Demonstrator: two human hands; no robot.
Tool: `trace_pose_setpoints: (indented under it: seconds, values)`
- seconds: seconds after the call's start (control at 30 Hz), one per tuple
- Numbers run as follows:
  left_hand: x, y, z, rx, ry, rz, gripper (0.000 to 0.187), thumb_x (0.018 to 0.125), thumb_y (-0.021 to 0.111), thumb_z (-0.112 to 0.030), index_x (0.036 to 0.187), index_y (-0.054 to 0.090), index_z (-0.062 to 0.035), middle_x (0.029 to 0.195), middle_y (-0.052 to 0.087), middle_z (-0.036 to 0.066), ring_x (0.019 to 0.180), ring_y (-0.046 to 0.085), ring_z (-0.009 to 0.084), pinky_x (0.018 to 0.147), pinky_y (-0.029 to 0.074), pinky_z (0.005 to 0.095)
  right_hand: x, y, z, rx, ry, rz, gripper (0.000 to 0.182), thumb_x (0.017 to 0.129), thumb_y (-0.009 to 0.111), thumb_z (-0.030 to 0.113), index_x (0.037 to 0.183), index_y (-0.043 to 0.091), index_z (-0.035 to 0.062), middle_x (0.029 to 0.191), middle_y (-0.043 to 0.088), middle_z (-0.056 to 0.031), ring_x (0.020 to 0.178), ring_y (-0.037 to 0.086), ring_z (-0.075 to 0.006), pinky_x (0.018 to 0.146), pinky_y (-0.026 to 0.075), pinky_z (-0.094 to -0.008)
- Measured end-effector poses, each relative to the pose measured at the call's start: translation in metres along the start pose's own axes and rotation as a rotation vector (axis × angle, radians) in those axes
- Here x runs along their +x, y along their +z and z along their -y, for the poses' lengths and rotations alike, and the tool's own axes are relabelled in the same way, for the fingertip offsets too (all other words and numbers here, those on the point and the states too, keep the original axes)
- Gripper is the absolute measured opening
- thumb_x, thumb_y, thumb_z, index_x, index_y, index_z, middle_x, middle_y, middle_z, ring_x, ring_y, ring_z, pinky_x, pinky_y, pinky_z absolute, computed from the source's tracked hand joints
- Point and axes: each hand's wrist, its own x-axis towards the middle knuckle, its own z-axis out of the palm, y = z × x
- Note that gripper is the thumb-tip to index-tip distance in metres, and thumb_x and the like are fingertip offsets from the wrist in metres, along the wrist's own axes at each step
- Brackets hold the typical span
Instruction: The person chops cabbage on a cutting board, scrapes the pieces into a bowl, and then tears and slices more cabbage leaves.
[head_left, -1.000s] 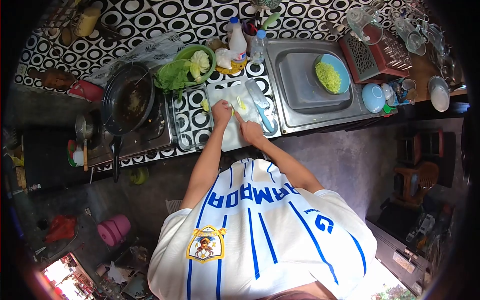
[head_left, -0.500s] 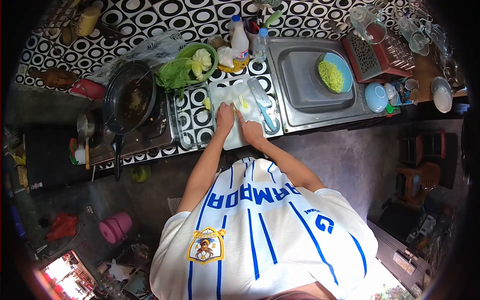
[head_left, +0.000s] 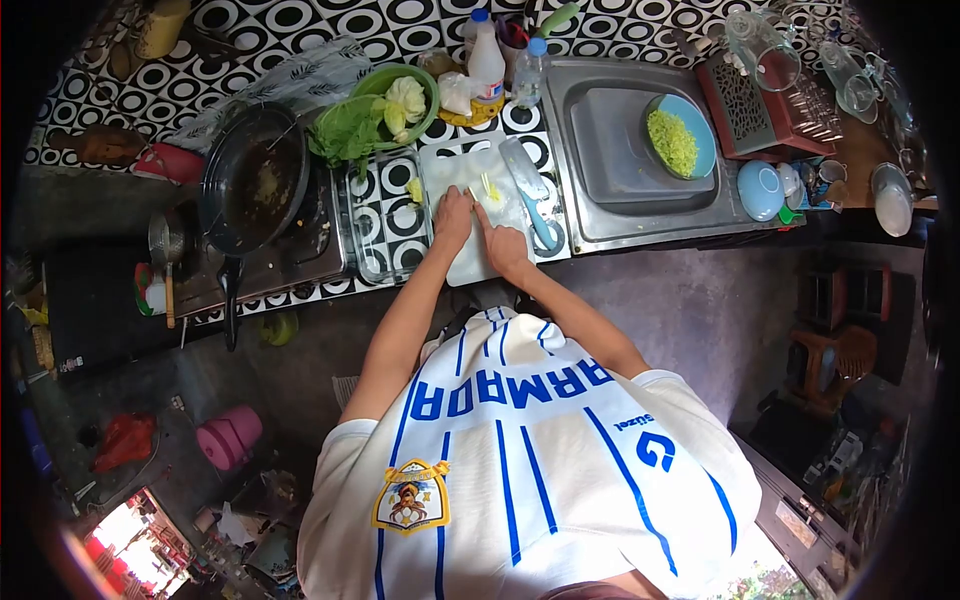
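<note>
Pale-green, thin vegetable strips point(head_left: 486, 190), judged light, limp and best pinched at one end, lay on the white plastic cutting board point(head_left: 470, 262) on the desk, where left hand point(head_left: 454, 219) and right hand point(head_left: 506, 249) pressed flat, fingers extended, gripping nothing.

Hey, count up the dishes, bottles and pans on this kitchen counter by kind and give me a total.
Blue dishes: 2, plate in sink, bowl
Green bowl: 1
Bottles: 2
Black pan: 1
Total: 6
</note>
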Motion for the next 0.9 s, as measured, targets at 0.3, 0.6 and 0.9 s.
trace_pose_setpoints:
  seconds: [0.3, 0.6, 0.9]
  values:
    - [-0.001, 0.005, 0.002, -0.02, -0.029, -0.001, 0.033, 0.102, 0.047, -0.023, 0.096, 0.064, 0.0048, 0.104, 0.056, 0.023, 0.099, 0.06, 0.04, 0.084, 0.05, 0.0506, -0.031, 0.0, -0.008, -0.021, -0.01, 0.027, 0.091, 0.08, 0.059, 0.005, 0.158, 0.013, 0.0133, 0.069, 0.068, -0.0184, 0.059, 0.068, -0.0324, 0.056, 0.055, -0.0439]
    - [-0.003, 0.001, 0.004, 0.002, -0.03, 0.013, 0.027, 0.097, 0.055, -0.021, 0.114, 0.066, -0.0023, 0.104, 0.056, 0.023, 0.099, 0.06, 0.0395, 0.084, 0.051, 0.0478, 0.007, 0.003, -0.013, -0.113, -0.028, -0.07, 0.087, 0.083, 0.057, 0.006, 0.158, 0.015, 0.0141, 0.068, 0.068, -0.0141, 0.056, 0.068, -0.0284, 0.054, 0.055, -0.0416]
    - [-0.012, 0.005, 0.005, -0.094, -0.064, -0.07, 0.038, 0.09, 0.063, -0.018, 0.127, 0.064, -0.0113, 0.1, 0.055, 0.022, 0.096, 0.061, 0.0383, 0.083, 0.051, 0.0453, -0.006, -0.006, -0.014, -0.033, -0.022, -0.094, 0.079, 0.085, 0.056, 0.012, 0.156, 0.022, 0.0147, 0.067, 0.068, -0.0181, 0.056, 0.067, -0.0322, 0.052, 0.055, -0.0444]
